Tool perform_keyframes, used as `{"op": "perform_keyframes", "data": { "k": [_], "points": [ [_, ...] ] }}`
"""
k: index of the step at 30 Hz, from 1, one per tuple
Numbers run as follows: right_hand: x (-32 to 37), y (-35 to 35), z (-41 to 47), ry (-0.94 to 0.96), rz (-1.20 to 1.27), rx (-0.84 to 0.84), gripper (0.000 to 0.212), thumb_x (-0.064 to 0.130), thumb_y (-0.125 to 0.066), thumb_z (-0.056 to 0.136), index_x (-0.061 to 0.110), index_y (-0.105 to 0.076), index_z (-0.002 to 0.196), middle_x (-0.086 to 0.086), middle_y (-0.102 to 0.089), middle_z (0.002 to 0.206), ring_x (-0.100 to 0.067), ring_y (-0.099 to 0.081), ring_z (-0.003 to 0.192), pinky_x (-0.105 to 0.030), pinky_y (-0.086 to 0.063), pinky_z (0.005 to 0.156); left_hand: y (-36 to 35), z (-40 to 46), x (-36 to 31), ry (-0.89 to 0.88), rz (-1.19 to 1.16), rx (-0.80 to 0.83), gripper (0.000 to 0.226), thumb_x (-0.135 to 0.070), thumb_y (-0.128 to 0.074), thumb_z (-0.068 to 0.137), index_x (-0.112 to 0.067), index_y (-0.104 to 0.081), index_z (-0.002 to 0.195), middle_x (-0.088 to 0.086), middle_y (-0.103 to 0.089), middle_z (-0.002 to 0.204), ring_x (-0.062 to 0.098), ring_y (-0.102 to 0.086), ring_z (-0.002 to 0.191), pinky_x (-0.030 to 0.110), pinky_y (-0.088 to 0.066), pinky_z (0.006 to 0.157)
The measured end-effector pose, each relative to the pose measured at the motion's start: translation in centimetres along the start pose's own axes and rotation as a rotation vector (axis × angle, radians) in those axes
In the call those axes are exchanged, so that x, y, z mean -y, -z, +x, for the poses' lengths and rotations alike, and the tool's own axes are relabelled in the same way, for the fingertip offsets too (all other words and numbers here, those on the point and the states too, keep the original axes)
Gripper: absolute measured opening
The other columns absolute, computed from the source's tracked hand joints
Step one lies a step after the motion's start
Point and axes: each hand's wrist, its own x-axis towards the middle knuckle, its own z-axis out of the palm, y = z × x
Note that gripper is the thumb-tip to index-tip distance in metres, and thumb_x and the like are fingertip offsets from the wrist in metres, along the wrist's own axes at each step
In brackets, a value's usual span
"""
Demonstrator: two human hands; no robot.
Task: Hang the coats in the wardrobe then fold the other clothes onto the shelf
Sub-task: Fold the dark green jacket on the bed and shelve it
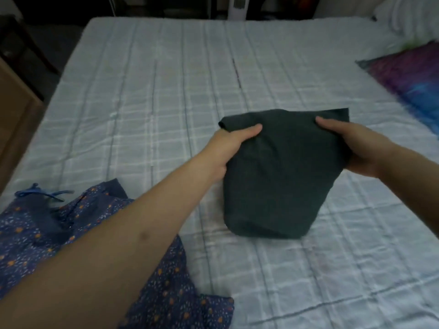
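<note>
A folded dark green garment is held above the bed between both hands. My left hand grips its left edge, thumb on top and fingers hidden underneath. My right hand grips its right edge the same way, thumb lying over the cloth. The garment's far end is raised and its near end hangs down close to the sheet. A blue patterned garment with small orange dots and a blue ribbon lies spread at the near left of the bed, partly under my left forearm.
The bed has a pale checked sheet. A purple and blue pillow lies at the right edge, with white bedding behind it. A brown cardboard box stands left of the bed. A white appliance stands past the far edge.
</note>
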Motion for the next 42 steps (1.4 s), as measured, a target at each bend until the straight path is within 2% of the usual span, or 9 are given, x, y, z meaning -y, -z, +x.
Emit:
{"op": "perform_keyframes", "data": {
  "k": [6,11,14,19,22,26,32,38,42],
  "points": [
    [-5.1,0.9,-2.1,0.185,0.27,-0.065,0.04,0.036,-0.059,0.089,0.016,-0.063,0.123,-0.001,-0.07,0.118,-0.016,-0.066,0.108,-0.03,-0.056,0.087,0.4,-1.8,1.8,-0.105,0.166,0.038,0.049,-0.031,-0.078,0.075,-0.02,-0.065,0.12,-0.005,-0.073,0.111,0.012,-0.069,0.101,0.026,-0.055,0.084],
    [-18.2,-2.1,-3.4,-0.087,0.194,-0.245,0.059,0.047,-0.074,0.072,0.012,-0.066,0.119,-0.002,-0.073,0.105,-0.019,-0.07,0.096,-0.035,-0.053,0.087,5.3,-5.1,13.7,0.176,0.352,-0.185,0.029,-0.048,-0.071,0.081,-0.031,-0.062,0.103,-0.01,-0.072,0.099,0.001,-0.068,0.08,0.011,-0.052,0.068],
    [-24.8,-3.9,-4.8,-0.231,0.035,-0.272,0.057,0.041,-0.072,0.079,0.01,-0.056,0.124,-0.006,-0.068,0.112,-0.022,-0.066,0.095,-0.034,-0.053,0.073,8.0,-8.0,21.4,0.216,0.625,-0.332,0.056,-0.035,-0.076,0.081,-0.026,-0.042,0.125,0.005,-0.054,0.133,0.014,-0.057,0.113,0.032,-0.048,0.1],
    [-26.6,-5.2,-6.4,0.092,-0.486,-0.598,0.067,0.038,-0.068,0.085,0.011,-0.037,0.137,-0.014,-0.042,0.135,-0.031,-0.041,0.122,-0.044,-0.042,0.097,8.1,-11.3,23.0,-0.397,1.38,-0.277,0.064,-0.04,-0.061,0.088,-0.024,-0.031,0.143,0.005,-0.023,0.154,0.023,-0.024,0.142,0.04,-0.022,0.117],
    [-25.2,-6.0,-6.0,0.297,-0.656,-0.562,0.056,0.025,-0.064,0.089,0.01,-0.039,0.137,-0.011,-0.039,0.138,-0.026,-0.036,0.125,-0.041,-0.038,0.101,6.6,-9.3,22.3,-0.505,1.464,-0.164,0.053,-0.043,-0.045,0.097,-0.028,-0.033,0.146,0.003,-0.012,0.161,0.024,-0.017,0.147,0.046,-0.013,0.12],
    [-23.3,-5.3,-2.7,0.095,-0.382,-0.571,0.061,0.037,-0.063,0.089,0.01,-0.038,0.137,-0.013,-0.045,0.133,-0.03,-0.047,0.119,-0.045,-0.045,0.094,5.3,-4.6,21.5,-0.313,1.342,-0.296,0.055,-0.054,-0.029,0.097,-0.039,-0.022,0.149,0.004,0.005,0.162,0.029,-0.004,0.149,0.049,-0.012,0.12],
    [-21.4,-3.2,2.4,-0.059,-0.321,-0.567,0.089,0.065,-0.065,0.072,0.012,-0.039,0.139,-0.009,-0.053,0.129,-0.032,-0.052,0.118,-0.045,-0.047,0.093,6.1,-0.2,21.9,-0.154,1.368,-0.111,0.063,-0.062,-0.036,0.095,-0.048,-0.008,0.149,0.001,0.021,0.16,0.03,0.001,0.149,0.05,-0.014,0.119],
    [-20.9,-1.5,3.7,-0.012,-0.171,-0.326,0.037,0.056,-0.07,0.078,0.027,-0.067,0.101,0.007,-0.072,0.096,-0.016,-0.069,0.089,-0.04,-0.057,0.082,5.7,1.0,20.1,-0.408,1.197,-0.353,0.068,-0.051,-0.055,0.091,-0.027,-0.026,0.147,0.004,-0.001,0.161,0.026,-0.013,0.147,0.05,-0.021,0.118],
    [-20.4,-1.1,4.5,-0.102,-0.009,-0.17,0.059,0.064,-0.063,0.079,0.026,-0.057,0.124,0.005,-0.067,0.116,-0.016,-0.066,0.1,-0.032,-0.053,0.082,5.2,3.7,18.1,-0.678,1.505,-0.123,0.053,-0.043,-0.048,0.095,-0.018,-0.041,0.141,0.01,-0.016,0.159,0.027,-0.018,0.146,0.053,-0.016,0.119]
  ]
}}
